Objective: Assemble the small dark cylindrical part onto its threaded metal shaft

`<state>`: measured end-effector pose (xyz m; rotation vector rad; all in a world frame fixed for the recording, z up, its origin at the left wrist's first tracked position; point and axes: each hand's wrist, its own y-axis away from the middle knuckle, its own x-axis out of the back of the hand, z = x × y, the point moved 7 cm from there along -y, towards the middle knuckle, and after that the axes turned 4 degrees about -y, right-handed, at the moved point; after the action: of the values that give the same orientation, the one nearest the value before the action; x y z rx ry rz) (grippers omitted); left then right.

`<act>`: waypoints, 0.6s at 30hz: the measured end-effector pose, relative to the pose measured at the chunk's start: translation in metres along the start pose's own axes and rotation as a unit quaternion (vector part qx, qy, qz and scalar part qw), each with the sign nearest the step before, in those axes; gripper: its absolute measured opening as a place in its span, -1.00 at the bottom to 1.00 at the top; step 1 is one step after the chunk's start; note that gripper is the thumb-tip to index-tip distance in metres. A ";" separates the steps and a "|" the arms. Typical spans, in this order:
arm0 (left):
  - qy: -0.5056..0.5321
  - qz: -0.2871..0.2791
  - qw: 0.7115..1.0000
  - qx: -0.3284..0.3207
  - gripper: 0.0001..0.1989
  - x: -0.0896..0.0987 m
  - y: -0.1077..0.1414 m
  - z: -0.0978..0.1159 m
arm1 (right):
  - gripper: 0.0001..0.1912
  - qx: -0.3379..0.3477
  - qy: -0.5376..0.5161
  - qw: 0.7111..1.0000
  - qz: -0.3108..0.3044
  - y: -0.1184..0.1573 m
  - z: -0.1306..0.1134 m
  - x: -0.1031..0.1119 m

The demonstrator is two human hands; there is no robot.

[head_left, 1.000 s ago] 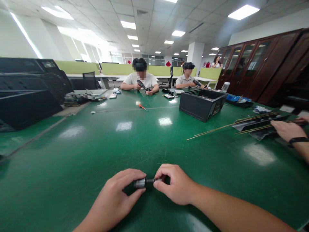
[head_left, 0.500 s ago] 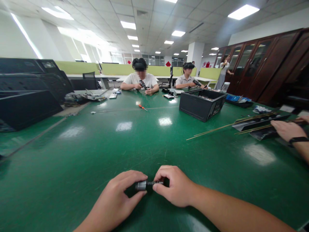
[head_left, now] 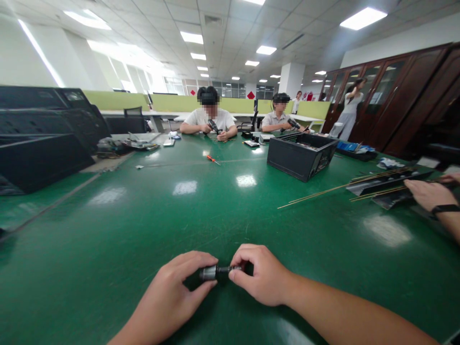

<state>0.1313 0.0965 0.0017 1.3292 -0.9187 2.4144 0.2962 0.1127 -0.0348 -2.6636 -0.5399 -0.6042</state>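
Low in the middle of the head view, a small grey-and-black metal cylinder with a thin shaft (head_left: 209,273) lies sideways between my hands. My left hand (head_left: 176,282) is curled around the thick cylinder end, fingers on its far side and thumb on its near side. From the right, my right hand (head_left: 264,275) pinches the tip of the shaft between thumb and fingers. Those fingertips hide the shaft's far end, and its exact kind is too small to make out.
A green table (head_left: 151,215) spreads around my hands. An orange screwdriver (head_left: 212,159) and an open black computer case (head_left: 298,155) sit farther back. Thin rods (head_left: 323,192) lie at the right by another person's hand (head_left: 429,194). Dark cases (head_left: 43,139) stand at left.
Both hands and the cylinder have barely shifted. In the background, a standing person has moved right along the cabinets, and another person has come into view behind.
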 end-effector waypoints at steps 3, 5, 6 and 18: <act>-0.001 0.004 1.000 0.002 -0.84 0.001 -0.001 -0.001 | -0.97 -0.001 -0.002 1.000 0.003 0.000 -0.001 0.001; -0.002 0.003 1.000 0.001 -0.83 0.001 -0.001 -0.002 | -0.97 -0.002 -0.002 1.000 0.005 0.000 -0.001 0.001; -0.002 0.004 1.000 0.002 -0.83 0.001 -0.001 -0.002 | -0.97 -0.002 -0.002 1.000 0.006 0.000 -0.001 0.001; -0.008 0.014 1.000 0.013 -0.84 0.004 0.002 -0.008 | -0.95 -0.003 -0.002 1.000 0.026 -0.001 -0.001 0.004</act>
<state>0.1227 0.0994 0.0008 1.3566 -0.9180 2.4475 0.2988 0.1144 -0.0321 -2.6770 -0.4698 -0.5856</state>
